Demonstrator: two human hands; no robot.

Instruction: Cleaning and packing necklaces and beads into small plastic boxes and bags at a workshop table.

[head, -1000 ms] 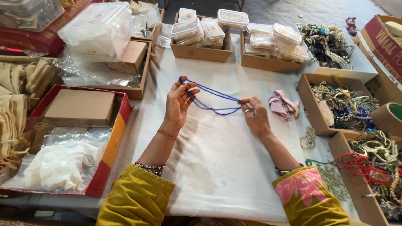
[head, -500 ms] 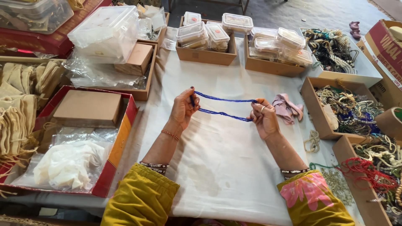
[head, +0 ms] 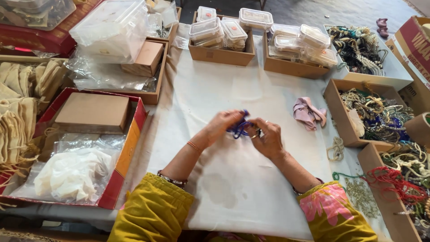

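A blue bead necklace (head: pixel 240 128) is bunched up between both of my hands above the white cloth (head: pixel 242 179) covering the table. My left hand (head: pixel 222 124) pinches one side of the bundle. Close against it, my right hand (head: pixel 267 136) grips the other side, a ring on one finger. Most of the strand is hidden inside my fingers. Bangles sit on both wrists above yellow-green sleeves.
A pink cloth (head: pixel 307 112) lies to the right. Cardboard trays of clear plastic boxes (head: pixel 221 32) stand at the back. Boxes full of mixed bead necklaces (head: pixel 374 110) line the right side. A red tray (head: pixel 127 148) with a brown box and plastic bags is on the left.
The necklace was stretched out between my hands; now my hands have come together and the strand is gathered into a small bundle.
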